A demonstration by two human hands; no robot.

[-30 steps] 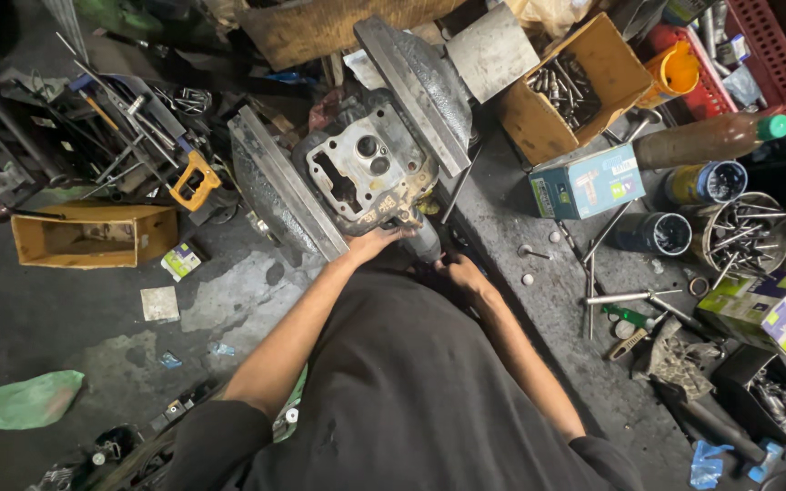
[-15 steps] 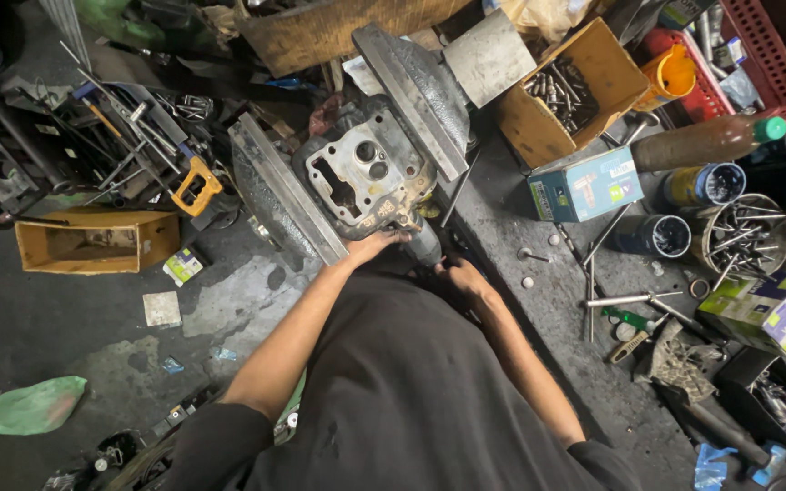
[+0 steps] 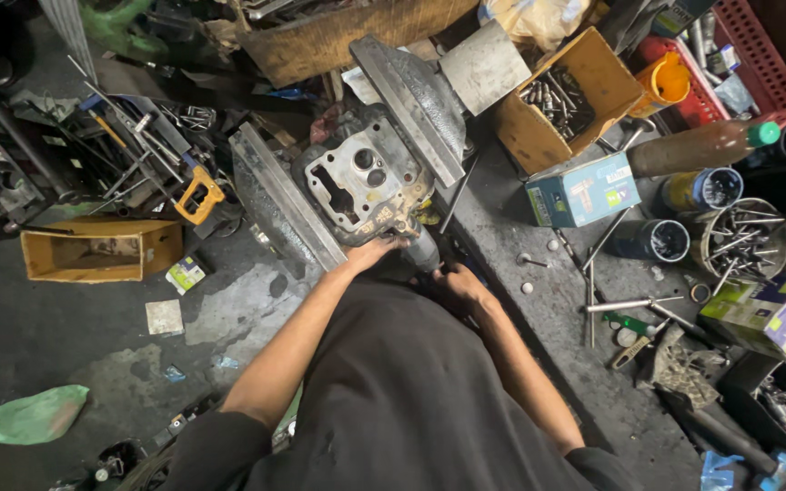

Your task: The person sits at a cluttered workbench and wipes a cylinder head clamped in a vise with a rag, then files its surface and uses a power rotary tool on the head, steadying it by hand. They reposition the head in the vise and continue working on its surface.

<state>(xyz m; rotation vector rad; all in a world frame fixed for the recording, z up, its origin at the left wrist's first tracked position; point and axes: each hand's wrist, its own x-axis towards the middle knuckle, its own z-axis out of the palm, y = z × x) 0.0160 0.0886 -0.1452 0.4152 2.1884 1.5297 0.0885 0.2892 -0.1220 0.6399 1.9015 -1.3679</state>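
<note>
A greasy grey metal engine part [image 3: 363, 181] with round holes sits clamped between the two jaws of a large bench vise [image 3: 416, 100]. My left hand [image 3: 370, 254] rests against the near edge of that part, fingers curled on it. My right hand [image 3: 459, 285] is just to the right, closed around a dark handle-like piece [image 3: 423, 255] under the vise; my black shirt hides what lies beneath it.
An open cardboard box of bolts [image 3: 564, 98], a blue carton [image 3: 583, 190], tins of nails [image 3: 739, 238] and loose bolts crowd the bench on the right. A second cardboard box [image 3: 100, 248], a yellow-handled saw [image 3: 198, 194] and metal rods lie on the floor at left.
The view has shifted slightly; both hands stay at the near side of the vise with almost no movement.
</note>
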